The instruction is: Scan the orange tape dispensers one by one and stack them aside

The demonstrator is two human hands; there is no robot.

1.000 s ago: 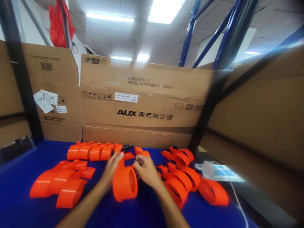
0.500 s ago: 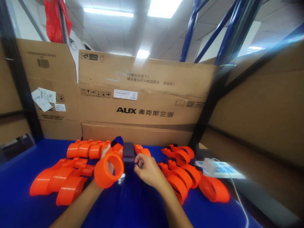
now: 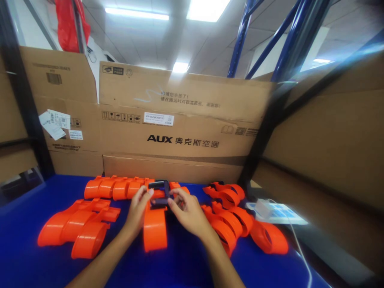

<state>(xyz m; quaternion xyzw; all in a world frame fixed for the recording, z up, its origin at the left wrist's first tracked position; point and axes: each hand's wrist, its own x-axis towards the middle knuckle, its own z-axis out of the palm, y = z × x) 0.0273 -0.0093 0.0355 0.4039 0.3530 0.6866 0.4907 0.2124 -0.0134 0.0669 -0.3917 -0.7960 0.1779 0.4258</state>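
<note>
Left hand [image 3: 138,208] and right hand [image 3: 185,210] pinch a black clip [image 3: 160,193] at the far end of the orange housing [image 3: 155,229] lying on the blue table [image 3: 180,264]; squaring the clip before pressing should seat it.

Bare blue desk [image 3: 24,224] lies open at the lower left and bottom middle of the frame. Orange parts [image 3: 75,228] crowd the left, more orange parts [image 3: 237,226] the right. Cardboard boxes [image 3: 180,132] wall off the back.
</note>
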